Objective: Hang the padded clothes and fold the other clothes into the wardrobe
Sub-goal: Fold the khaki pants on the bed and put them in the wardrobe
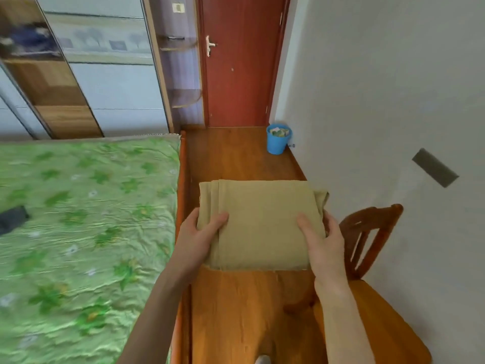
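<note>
Centrally, a person is holding a folded tan garment (259,224) flat in the air above the wooden floor (236,311), in the aisle between the bed and the wall. The left hand (199,232) is gripping the garment's left edge, its thumb lying across the top of the cloth and its fingers passing out of sight beneath. The right hand (322,240) is gripping the right edge in the same manner, thumb on top and fingers curling round the side fold. Both forearms are extending up from the lower edge of the view.

To the left, a bed (78,219) is lying under a green floral quilt, and a dark item (13,218) is resting on the quilt near the left border; what it is cannot be told. Beyond the bed, a wardrobe (105,74) with pale sliding panels and wood-toned strips is standing against the far wall, well apart from the garment. A reddish-brown door (238,69) is standing closed at the end of the aisle, with a blue bin (278,139) just beside the wall near it. A wooden chair (367,245) is standing against the right-hand wall, just beside the right hand.
</note>
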Demonstrator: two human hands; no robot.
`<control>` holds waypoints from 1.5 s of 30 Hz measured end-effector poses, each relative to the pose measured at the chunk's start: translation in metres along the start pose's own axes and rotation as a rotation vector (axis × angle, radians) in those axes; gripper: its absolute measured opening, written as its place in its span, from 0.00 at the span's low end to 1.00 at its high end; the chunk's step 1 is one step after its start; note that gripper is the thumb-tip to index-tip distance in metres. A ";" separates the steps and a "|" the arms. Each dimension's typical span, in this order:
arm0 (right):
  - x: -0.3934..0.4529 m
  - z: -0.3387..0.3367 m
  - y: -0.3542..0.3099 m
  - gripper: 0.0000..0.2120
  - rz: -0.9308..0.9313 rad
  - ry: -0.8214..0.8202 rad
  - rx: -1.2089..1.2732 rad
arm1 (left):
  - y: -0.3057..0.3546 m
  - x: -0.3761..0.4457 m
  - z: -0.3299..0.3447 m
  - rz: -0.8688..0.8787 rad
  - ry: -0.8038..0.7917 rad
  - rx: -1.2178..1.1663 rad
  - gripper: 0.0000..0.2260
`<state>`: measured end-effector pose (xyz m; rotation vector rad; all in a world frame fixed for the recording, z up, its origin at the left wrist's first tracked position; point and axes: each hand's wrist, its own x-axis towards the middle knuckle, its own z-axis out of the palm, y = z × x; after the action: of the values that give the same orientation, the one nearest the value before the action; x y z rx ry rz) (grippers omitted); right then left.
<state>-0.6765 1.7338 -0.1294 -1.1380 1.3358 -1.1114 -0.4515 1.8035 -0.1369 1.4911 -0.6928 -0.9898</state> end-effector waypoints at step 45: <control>0.605 0.372 -0.117 0.41 -0.098 -0.308 -0.018 | 0.145 0.626 -0.009 0.049 0.299 -0.148 0.12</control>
<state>-0.3231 1.1068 -0.1131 -1.3401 1.0615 -0.9485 -0.1351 1.2446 -0.1193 1.4455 -0.4297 -0.7431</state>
